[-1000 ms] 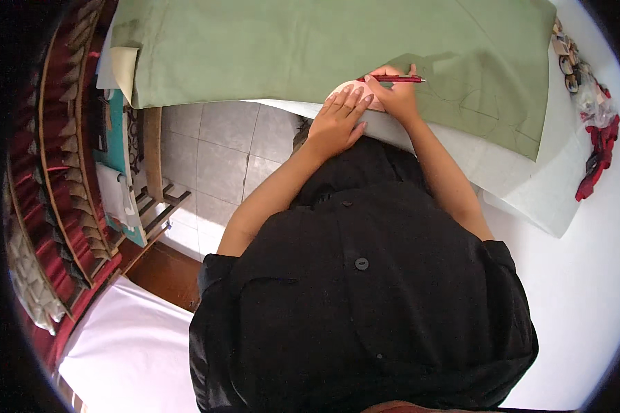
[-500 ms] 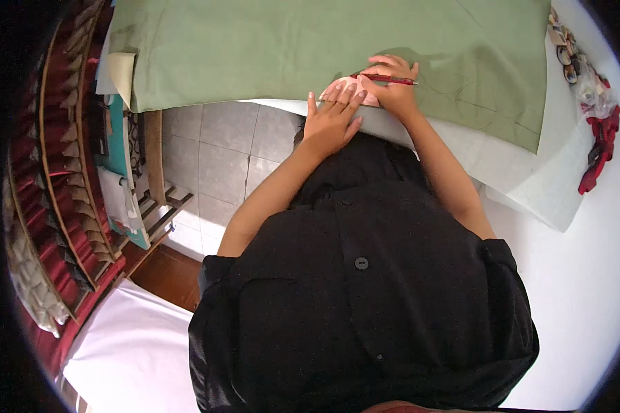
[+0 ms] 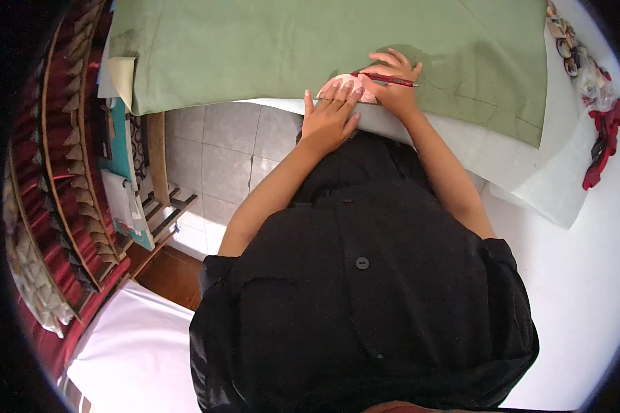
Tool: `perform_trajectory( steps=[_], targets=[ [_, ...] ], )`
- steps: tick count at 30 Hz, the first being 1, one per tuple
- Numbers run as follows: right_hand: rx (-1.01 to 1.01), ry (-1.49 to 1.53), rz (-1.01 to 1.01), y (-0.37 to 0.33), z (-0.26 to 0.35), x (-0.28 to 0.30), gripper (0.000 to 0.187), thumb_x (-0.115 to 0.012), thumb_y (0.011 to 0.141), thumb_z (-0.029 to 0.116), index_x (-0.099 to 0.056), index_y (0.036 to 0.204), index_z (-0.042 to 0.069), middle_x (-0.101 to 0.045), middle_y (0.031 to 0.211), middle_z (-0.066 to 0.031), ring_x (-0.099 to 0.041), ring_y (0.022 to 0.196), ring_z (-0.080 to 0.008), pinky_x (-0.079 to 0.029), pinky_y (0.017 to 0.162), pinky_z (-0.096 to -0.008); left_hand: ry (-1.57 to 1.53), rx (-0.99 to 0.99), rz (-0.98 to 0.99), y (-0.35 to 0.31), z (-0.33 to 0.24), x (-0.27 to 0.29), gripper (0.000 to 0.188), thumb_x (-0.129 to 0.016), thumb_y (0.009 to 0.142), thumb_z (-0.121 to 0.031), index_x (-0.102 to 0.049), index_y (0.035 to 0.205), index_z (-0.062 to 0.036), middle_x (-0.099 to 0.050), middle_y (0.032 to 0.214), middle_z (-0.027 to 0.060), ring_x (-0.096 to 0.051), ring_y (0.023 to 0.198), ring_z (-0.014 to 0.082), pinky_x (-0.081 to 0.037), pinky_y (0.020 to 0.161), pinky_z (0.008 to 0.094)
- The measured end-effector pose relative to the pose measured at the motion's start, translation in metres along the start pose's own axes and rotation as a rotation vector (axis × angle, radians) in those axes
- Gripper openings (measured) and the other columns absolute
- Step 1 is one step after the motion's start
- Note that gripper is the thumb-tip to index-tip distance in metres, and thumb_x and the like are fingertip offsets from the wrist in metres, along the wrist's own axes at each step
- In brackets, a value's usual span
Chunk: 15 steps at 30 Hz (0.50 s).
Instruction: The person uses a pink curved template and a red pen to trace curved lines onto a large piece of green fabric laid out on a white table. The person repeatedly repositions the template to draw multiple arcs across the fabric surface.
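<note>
A green sheet of material (image 3: 255, 55) covers the table in front of me. At its near edge lies a small pink rounded template (image 3: 368, 96). My left hand (image 3: 329, 117) presses flat on the template, fingers spread. In my right hand (image 3: 395, 86) is a dark red pen (image 3: 396, 80), pinched between thumb and forefinger, its point end at the template's upper edge and its other end toward the right. The remaining fingers of that hand are raised. Thin drawn lines (image 3: 461, 86) mark the green sheet to the right of my hand.
White paper (image 3: 530, 175) sticks out under the green sheet at the right. Beyond it are a clear plastic bag (image 3: 596, 93), a red cloth (image 3: 605, 148) and several small round items. At left stand a wooden frame (image 3: 160, 158) and red curtains; a white-covered surface (image 3: 134, 337) is lower left.
The fingers of my right hand have lifted and spread slightly. The pen stays at the template's edge, and my left hand keeps holding the template down.
</note>
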State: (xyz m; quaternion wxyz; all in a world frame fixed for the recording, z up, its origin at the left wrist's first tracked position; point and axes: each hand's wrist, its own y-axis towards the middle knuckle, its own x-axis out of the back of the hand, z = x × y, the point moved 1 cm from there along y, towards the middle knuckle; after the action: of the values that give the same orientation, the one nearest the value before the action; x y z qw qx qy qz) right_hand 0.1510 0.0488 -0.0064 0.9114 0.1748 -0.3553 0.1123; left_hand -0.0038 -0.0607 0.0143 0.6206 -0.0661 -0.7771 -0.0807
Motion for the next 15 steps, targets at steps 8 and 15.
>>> perform_trajectory(
  steps=[8,15],
  targets=[
    [-0.044,-0.043,-0.001,-0.013,-0.004,0.013,0.009,-0.073,0.071,0.034,-0.075,0.078,0.028,-0.063,0.114,0.0107,-0.044,0.126,-0.0257,-0.005,0.100,-0.0777,0.006,-0.003,-0.005,0.000,0.000,0.000,0.055,-0.054,0.090,-0.039,-0.040,0.142,-0.0278,-0.043,0.144,0.0002,-0.037,0.135,0.0198,-0.020,0.102,0.0722],
    [-0.068,-0.043,-0.007,-0.025,-0.009,0.020,0.012,-0.074,0.073,0.037,-0.074,0.080,0.027,-0.062,0.115,0.0108,-0.043,0.126,-0.0261,-0.006,0.100,-0.0773,-0.018,0.000,0.020,0.000,0.001,-0.001,0.052,-0.050,0.093,-0.036,-0.039,0.143,-0.0307,-0.040,0.147,-0.0012,-0.035,0.137,0.0192,-0.018,0.101,0.0743]
  ],
)
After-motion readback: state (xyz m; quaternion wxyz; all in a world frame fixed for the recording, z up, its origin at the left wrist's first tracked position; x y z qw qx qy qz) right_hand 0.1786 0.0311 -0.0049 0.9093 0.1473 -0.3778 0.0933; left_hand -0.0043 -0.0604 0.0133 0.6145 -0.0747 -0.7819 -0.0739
